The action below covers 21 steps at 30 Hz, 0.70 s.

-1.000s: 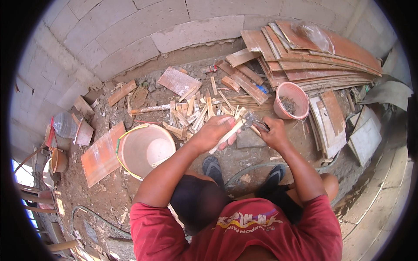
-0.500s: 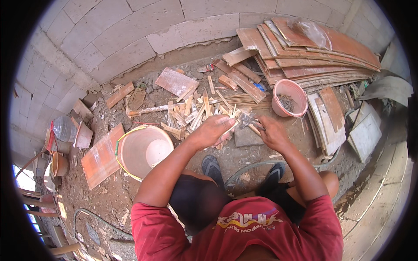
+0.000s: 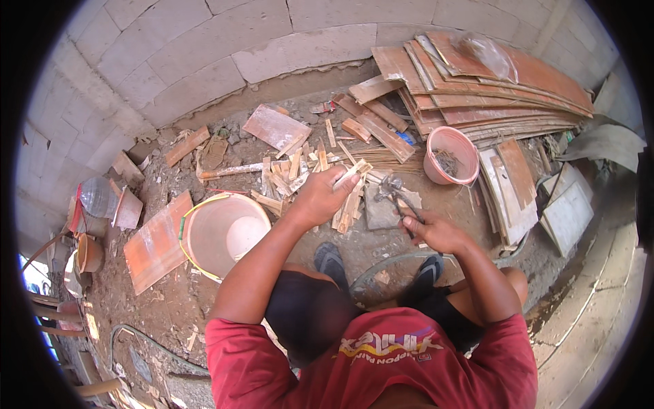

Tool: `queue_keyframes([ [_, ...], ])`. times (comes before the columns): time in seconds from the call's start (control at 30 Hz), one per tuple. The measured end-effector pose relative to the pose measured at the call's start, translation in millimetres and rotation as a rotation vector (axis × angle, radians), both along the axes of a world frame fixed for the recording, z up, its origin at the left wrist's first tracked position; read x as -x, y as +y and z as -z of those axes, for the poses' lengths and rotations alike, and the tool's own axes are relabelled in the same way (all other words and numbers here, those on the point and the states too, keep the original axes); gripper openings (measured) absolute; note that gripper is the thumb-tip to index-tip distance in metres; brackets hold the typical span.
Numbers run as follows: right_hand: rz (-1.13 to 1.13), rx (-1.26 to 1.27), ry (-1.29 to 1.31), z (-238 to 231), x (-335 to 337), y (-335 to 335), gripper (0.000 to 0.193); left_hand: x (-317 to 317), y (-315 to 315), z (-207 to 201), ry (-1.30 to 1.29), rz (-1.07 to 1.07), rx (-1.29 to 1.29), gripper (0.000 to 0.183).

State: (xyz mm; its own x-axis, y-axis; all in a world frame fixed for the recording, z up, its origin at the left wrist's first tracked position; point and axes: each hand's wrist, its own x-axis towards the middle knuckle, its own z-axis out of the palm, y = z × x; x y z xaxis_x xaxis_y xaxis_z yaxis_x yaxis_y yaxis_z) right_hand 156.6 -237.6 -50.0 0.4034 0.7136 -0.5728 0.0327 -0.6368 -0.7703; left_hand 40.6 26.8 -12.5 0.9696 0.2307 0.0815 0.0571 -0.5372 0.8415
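Observation:
My left hand (image 3: pixel 323 196) is closed on a small strip of wood (image 3: pixel 349 173), with the thumb pressed along it. More short wood pieces (image 3: pixel 350 208) lie under and beside that hand. In my right hand (image 3: pixel 436 230) is a pair of dark metal pincers (image 3: pixel 392 189); the fingers wrap round the handles, and the head points up and left, apart from the wood. Below the pincers a flat grey block (image 3: pixel 383 214) rests on the ground. A heap of split wood pieces (image 3: pixel 278 181) spreads just left of my left hand.
A large pale bucket (image 3: pixel 228 235) stands at my left, beside an orange-faced board (image 3: pixel 158 244). Ahead to the right is a pink pail (image 3: pixel 450 155) holding thin metal bits, probably nails. Stacked sheets (image 3: pixel 504 88) lean by the block wall (image 3: pixel 306 51). A hose (image 3: pixel 381 264) crosses near my feet.
My right hand has drawn back toward me, and the pincers have come away from the wood. My left hand has shifted slightly up and left, still holding a wood strip.

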Motion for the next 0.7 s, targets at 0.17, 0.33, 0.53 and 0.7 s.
queue_keyframes([
  [0.17, -0.047, -0.159, 0.283, -32.6, 19.8, 5.9, 0.049, -0.4, -7.6, -11.8, 0.044, 0.058, -0.113, 0.038],
  [0.33, -0.107, -0.093, 0.232, -45.5, 16.4, 8.4, 0.048, 0.4, -7.8, -8.3, 0.024, 0.062, -0.164, 0.041],
  [0.53, -0.155, 0.087, -0.049, -41.1, 14.8, 10.4, 0.049, -1.4, -7.5, 2.3, -0.001, 0.054, -0.187, 0.042],
  [0.7, -0.162, 0.074, -0.229, -32.1, 14.3, 12.7, 0.042, -1.2, -5.1, 1.8, 0.075, 0.072, -0.216, 0.041],
])
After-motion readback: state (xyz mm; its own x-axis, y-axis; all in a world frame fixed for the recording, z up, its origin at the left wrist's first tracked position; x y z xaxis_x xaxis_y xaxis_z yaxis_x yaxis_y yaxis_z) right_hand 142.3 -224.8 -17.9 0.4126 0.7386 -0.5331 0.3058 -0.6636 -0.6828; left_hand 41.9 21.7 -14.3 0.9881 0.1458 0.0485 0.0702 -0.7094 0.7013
